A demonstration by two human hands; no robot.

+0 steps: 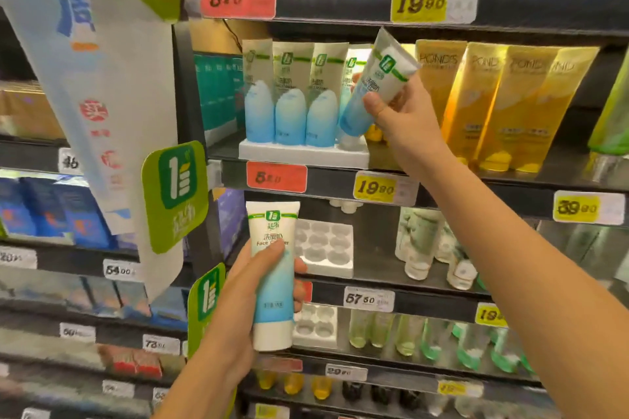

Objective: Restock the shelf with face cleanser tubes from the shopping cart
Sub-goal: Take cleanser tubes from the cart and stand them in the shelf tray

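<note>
Right hand (405, 116), centre-right of frame, thumb and fingers pinching a tube (377, 82) mid-body. The tube is tilted, cap end down over the right end of the tray (306, 155). Can't tell if the cap touches the tray yet.

To do it well: stand the tube upright, seat the cap in the free right slot, label forward like the row (291, 95), and don't bump the yellow tubes (493, 102) just right of it.

Left hand (252, 286), lower centre, fingers wrapped round a spare tube (274, 269), cap down.

Tray holds three clear standing tubes and a fourth partly hidden. Lower tray (326, 248): only its round slots show. Cart not in view.
</note>
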